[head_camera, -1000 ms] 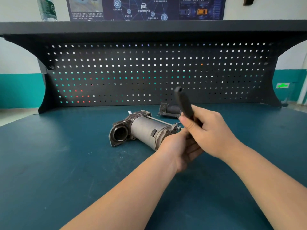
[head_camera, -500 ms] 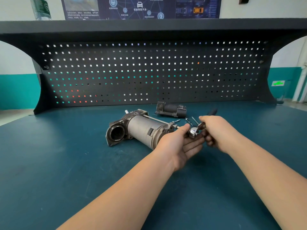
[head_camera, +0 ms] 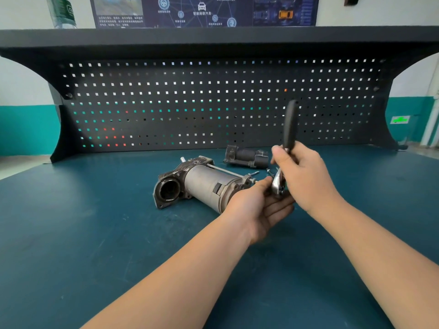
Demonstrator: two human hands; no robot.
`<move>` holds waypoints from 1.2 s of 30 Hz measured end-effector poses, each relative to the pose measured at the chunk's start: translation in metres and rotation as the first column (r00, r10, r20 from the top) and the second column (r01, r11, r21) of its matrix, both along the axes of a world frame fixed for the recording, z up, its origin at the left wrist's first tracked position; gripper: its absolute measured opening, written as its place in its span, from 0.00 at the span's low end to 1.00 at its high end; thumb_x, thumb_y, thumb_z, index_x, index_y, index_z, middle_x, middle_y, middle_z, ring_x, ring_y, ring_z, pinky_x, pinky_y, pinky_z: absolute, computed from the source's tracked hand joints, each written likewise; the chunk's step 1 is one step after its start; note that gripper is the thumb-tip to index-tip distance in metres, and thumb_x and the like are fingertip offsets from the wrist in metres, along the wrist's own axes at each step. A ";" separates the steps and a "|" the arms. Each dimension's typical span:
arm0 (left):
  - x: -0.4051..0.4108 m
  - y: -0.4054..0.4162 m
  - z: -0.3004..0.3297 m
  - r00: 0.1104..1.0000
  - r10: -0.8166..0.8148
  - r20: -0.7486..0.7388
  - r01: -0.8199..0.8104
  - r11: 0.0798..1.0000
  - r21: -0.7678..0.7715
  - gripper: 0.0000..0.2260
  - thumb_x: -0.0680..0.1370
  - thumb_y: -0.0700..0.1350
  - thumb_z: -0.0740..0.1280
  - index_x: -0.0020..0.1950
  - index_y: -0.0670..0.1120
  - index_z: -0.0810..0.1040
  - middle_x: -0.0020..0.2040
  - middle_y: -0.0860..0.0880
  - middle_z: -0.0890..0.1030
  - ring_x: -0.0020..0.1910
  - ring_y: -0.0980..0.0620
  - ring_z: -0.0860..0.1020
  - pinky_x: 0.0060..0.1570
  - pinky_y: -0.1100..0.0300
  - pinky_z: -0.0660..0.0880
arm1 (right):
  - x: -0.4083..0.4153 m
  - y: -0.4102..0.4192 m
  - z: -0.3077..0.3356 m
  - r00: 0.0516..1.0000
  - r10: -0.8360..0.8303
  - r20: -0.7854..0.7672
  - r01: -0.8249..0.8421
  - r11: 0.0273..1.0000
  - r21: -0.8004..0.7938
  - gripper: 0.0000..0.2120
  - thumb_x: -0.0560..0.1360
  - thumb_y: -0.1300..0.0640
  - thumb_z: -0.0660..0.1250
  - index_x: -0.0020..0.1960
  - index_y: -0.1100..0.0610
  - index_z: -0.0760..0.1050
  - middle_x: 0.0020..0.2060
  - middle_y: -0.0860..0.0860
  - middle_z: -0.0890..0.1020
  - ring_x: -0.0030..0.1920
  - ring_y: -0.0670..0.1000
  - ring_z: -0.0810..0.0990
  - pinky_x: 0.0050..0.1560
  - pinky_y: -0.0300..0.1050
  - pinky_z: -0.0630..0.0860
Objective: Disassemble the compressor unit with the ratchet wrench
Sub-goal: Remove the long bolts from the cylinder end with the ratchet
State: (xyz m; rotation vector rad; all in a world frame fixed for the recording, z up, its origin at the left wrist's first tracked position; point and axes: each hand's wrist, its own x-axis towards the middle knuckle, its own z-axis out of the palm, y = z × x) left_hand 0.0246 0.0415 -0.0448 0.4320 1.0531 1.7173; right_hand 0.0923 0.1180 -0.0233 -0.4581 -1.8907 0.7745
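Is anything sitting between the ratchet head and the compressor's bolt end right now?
Only the left hand: its fingers cup the ratchet wrench head beside the compressor unit end cap. The right hand holds the handle upright. Nothing else visibly blocks it.

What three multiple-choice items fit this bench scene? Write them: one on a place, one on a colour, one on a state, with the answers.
1. Where does the small dark part lie?
A. behind the compressor unit, near the pegboard
B. on the shelf above
C. in the left hand

2. What colour is the bench top?
A. red
B. dark teal
C. white

3. How is the ratchet wrench held?
A. lying flat on the bench
B. hung on the pegboard
C. gripped by the right hand, handle pointing up

Answers: 1 A, it rests on the bench beyond the compressor unit, in front of the pegboard. 2 B, the surface is dark teal all round. 3 C, the right hand grips its black handle, while the left hand is at its chrome head.
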 end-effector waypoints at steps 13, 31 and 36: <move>0.000 0.000 -0.001 1.000 0.015 -0.007 -0.015 1.000 -0.011 0.12 0.80 0.48 0.63 0.49 0.39 0.77 0.40 0.42 0.82 0.36 0.49 0.82 0.35 0.59 0.81 | -0.002 0.017 0.001 0.996 -0.070 0.060 0.083 0.962 -0.262 0.16 0.78 0.49 0.60 0.36 0.56 0.73 0.24 0.46 0.73 0.26 0.47 0.69 0.34 0.42 0.66; 0.001 0.002 0.001 1.000 -0.001 -0.011 0.001 1.000 -0.013 0.12 0.81 0.47 0.60 0.48 0.39 0.77 0.31 0.44 0.83 0.28 0.52 0.82 0.32 0.61 0.80 | -0.001 0.022 -0.002 0.985 0.106 0.139 0.050 0.589 -0.807 0.15 0.78 0.53 0.57 0.33 0.56 0.67 0.18 0.48 0.66 0.17 0.46 0.60 0.23 0.38 0.59; 0.000 -0.001 0.001 1.000 0.010 -0.010 -0.010 1.000 -0.020 0.12 0.80 0.47 0.63 0.52 0.39 0.77 0.38 0.42 0.83 0.32 0.50 0.83 0.32 0.59 0.81 | -0.002 0.011 0.002 1.000 -0.026 -0.017 0.018 0.938 -0.347 0.13 0.77 0.53 0.61 0.34 0.55 0.72 0.18 0.44 0.70 0.22 0.44 0.66 0.28 0.40 0.65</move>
